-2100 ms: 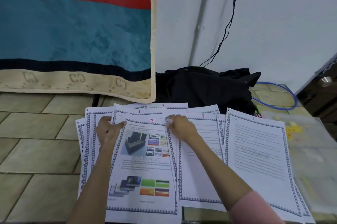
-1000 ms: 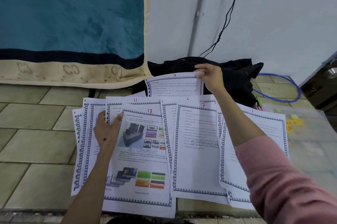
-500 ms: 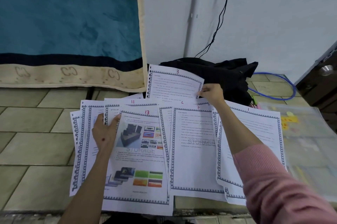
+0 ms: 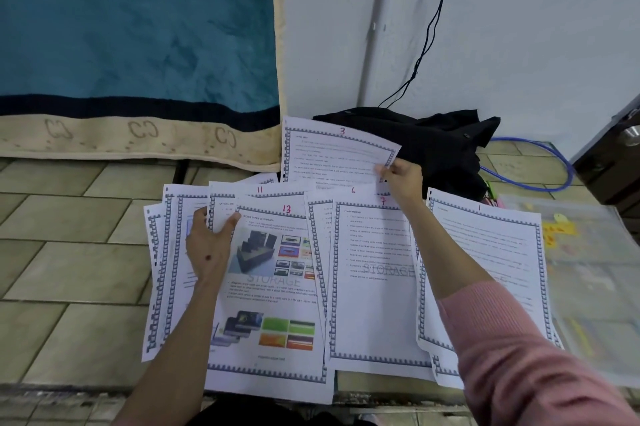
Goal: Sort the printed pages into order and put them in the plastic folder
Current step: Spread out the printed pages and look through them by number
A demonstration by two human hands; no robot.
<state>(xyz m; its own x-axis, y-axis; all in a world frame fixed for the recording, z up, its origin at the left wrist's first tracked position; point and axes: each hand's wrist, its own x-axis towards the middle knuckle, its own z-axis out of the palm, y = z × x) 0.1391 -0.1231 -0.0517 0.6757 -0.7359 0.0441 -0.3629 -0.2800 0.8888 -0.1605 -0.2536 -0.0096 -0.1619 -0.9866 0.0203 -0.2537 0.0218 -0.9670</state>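
Observation:
Several printed pages with blue borders and red handwritten numbers lie fanned out on the tiled floor. Page 13 [image 4: 273, 287] with colour pictures is in the middle, page 7 [image 4: 374, 304] to its right, page 1 [image 4: 491, 259] further right. My right hand [image 4: 401, 179] pinches the right edge of page 3 [image 4: 332, 155], lifted behind the spread. My left hand [image 4: 209, 245] rests on the left pages, its thumb at the corner of page 13. The clear plastic folder [image 4: 595, 280] lies flat at the far right, partly under page 1.
A black bag [image 4: 433, 145] sits against the white wall behind the pages, with a blue cable [image 4: 540, 183] beside it. A striped blanket [image 4: 131, 54] hangs at the left. A dark cabinet [image 4: 613, 165] stands at the right edge.
My right hand pulled page 3 out from behind the spread and lifted it, then brought it slightly lower. My left hand stayed on the left pages.

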